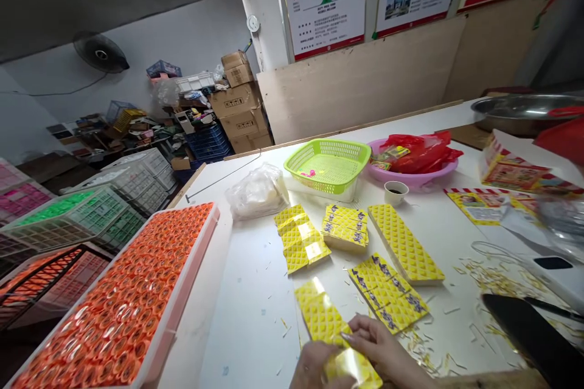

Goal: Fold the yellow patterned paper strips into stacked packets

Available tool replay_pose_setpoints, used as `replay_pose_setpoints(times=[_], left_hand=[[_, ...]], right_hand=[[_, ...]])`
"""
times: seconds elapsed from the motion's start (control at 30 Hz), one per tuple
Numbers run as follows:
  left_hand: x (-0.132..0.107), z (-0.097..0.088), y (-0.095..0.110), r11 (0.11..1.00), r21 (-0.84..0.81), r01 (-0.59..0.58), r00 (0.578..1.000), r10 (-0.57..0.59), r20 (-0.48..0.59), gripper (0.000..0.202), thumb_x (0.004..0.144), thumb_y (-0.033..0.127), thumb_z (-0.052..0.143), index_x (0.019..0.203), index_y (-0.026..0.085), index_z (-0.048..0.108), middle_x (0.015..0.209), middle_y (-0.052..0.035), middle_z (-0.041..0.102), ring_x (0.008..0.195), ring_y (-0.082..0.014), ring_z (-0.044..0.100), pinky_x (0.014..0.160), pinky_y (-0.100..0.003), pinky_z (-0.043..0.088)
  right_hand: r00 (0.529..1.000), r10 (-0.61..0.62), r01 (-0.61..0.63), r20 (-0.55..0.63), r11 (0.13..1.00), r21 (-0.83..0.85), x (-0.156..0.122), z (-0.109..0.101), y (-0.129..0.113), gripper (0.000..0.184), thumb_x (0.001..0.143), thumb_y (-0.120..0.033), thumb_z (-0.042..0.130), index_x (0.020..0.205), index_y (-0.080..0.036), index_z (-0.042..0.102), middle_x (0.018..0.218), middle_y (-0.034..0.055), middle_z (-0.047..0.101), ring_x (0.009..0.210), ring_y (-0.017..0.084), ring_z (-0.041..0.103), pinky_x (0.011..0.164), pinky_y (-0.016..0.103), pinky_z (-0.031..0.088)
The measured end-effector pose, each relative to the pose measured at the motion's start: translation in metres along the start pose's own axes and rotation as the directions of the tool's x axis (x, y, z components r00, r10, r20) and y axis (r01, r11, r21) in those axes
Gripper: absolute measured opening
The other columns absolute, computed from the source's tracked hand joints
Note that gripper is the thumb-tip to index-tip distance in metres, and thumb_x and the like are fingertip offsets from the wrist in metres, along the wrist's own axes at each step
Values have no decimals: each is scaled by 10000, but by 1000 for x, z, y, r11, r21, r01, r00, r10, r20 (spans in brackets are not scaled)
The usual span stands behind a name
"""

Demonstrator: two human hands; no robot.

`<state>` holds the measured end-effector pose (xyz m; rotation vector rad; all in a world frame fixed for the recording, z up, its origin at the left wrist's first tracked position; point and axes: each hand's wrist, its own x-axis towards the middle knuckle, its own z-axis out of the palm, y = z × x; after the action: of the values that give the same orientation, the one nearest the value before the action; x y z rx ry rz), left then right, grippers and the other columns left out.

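Note:
A glossy yellow diamond-patterned card sheet lies at the near side of the table, between my hands. My left hand, somewhat blurred, is closed on its left edge. On the opposite edge, my right hand grips the sheet with its fingers bent together. Beyond them is another yellow sheet with fold lines. A stack of yellow printed cards sits beside it. Cards with dark blue print lie just past my right hand, and a long yellow patterned stack stretches behind those.
Left is a white tray of orange round pieces. Behind the cards stand a clear plastic bag, a green basket, a pink basin and a small cup. Paper scraps and a black object lie right.

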<state>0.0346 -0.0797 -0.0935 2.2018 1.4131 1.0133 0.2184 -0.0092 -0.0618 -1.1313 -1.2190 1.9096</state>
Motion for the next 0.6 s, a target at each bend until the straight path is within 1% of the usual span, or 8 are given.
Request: replay_pose_setpoints(times=[0.03,0.07,0.13,0.2,0.27,0.37,0.47,0.6], left_hand=[[2,-5,1,987,-50,154,987,-156,-41,502,798,555,575,1185,242,510,1174,-180,556,1060,-289,570,861,-420,508],[6,-9,2,943,-132,305,946,-316,-75,627,764,601,588,1249,225,461,1301,-193,467,1198,-314,480,967,-451,446],[19,-15,7,753,-401,522,819,-574,-13,724,762,680,516,1283,185,432,1363,-193,419,1277,-320,409,1028,-458,390],[35,-17,16,457,-651,607,711,-677,188,706,760,712,481,1185,150,526,1231,-190,555,1165,-313,529,947,-429,460],[49,-17,28,281,-775,565,707,-649,280,639,717,690,569,1023,131,620,1042,-171,661,988,-307,627,847,-411,509],[62,-17,46,306,-826,472,746,-638,190,513,684,576,692,934,129,671,934,-137,700,892,-291,646,793,-378,518],[64,-18,55,368,-792,488,726,-674,135,505,682,571,693,921,127,687,887,-127,708,840,-275,645,722,-341,528],[63,-15,63,455,-742,493,700,-714,27,509,708,599,647,914,135,686,880,-118,708,777,-250,641,658,-306,525]], right_hand=[[999,-37,37,-20,999,27,-2,-1,-3,451,621,-575,723,737,-190,520,569,-50,528,545,101,489,531,215,364],[997,-67,69,-41,997,39,-5,-1,-9,422,642,-549,723,751,-188,535,605,-38,558,590,110,514,568,219,385],[993,-106,110,-61,992,63,-12,-1,-21,380,668,-508,726,765,-186,552,654,-25,589,651,121,542,619,222,408],[994,-101,103,-35,990,92,-18,4,-29,369,679,-502,720,751,-185,546,666,-19,601,652,125,551,620,226,418],[995,-98,99,-16,991,93,-23,12,-31,362,689,-499,711,735,-185,536,670,-13,608,648,131,559,607,229,425],[987,-142,146,-73,988,47,-26,21,-29,363,692,-512,690,741,-193,523,704,-2,626,703,160,589,629,243,449],[972,-197,185,-126,978,-99,-27,25,-29,326,729,-514,622,759,-211,504,722,4,639,743,185,608,650,260,466],[953,-221,118,-205,899,-422,-28,25,-35,245,735,-440,598,763,-236,466,723,-7,643,696,184,605,622,261,451]])
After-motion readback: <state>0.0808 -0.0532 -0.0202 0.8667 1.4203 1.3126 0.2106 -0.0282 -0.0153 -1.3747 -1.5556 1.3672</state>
